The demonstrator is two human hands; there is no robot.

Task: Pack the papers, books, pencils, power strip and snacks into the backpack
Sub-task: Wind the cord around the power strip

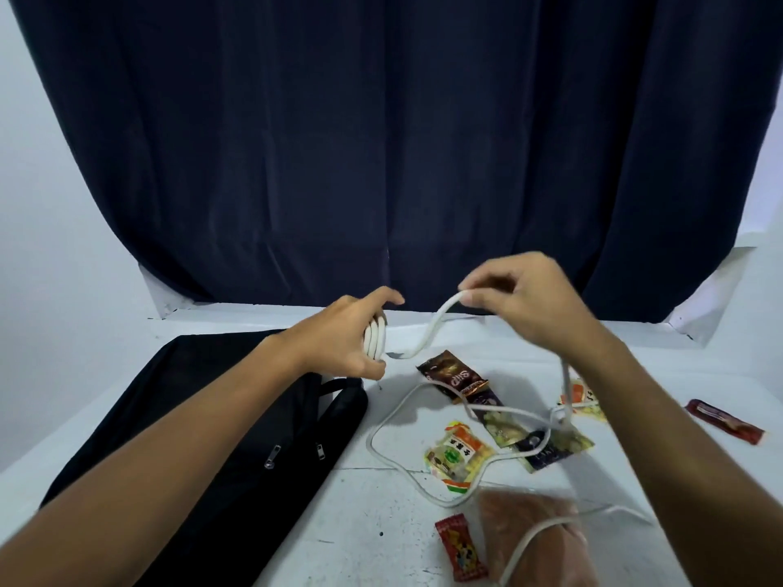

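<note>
My left hand (pixel 354 334) grips several coiled loops of the white power strip cord (pixel 375 338) above the table. My right hand (pixel 515 300) pinches the same cord higher up, and the cord sags between the two hands. The loose rest of the cord (pixel 383 453) snakes over the table and across the snacks. The black backpack (pixel 237 451) lies flat at the left under my left forearm, its zipper pulls showing. Snack packets lie at the right: a brown one (pixel 455 374), a yellow one (pixel 459 453), a dark one (pixel 546 446). The power strip body is hidden.
A clear bag of reddish snacks (pixel 529 540) and a small red packet (pixel 462 548) lie near the front edge. A red bar (pixel 726 421) sits far right. A dark blue curtain (pixel 390 141) hangs behind the white table (pixel 368 523).
</note>
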